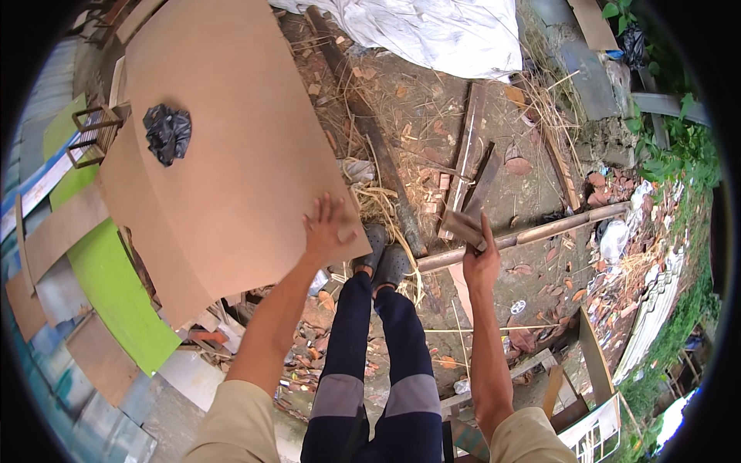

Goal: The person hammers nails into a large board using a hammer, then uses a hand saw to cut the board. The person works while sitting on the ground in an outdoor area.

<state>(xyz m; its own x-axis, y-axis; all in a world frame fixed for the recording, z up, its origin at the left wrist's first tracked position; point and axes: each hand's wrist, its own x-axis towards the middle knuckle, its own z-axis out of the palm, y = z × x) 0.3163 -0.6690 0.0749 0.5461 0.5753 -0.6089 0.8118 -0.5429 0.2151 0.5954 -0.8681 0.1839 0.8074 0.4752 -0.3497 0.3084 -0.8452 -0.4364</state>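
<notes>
A large brown sheet of board (231, 154) slopes across the left of the view, with a crumpled black plastic bag (167, 134) on it. My left hand (328, 230) lies with spread fingers on the board's near right corner and grips nothing. In my right hand (482, 266) is a short piece of wood (464, 228), held out over the littered ground to the right of my feet. The fingers are closed round its end, while the index finger points forward.
A long pole (540, 232) lies across the ground right of my shoes (392, 265). Beyond it are loose planks (465, 154) and a dark beam (359, 108). A white sheet (432, 35) covers the far ground. Green board (116, 285) and other panels lie at left.
</notes>
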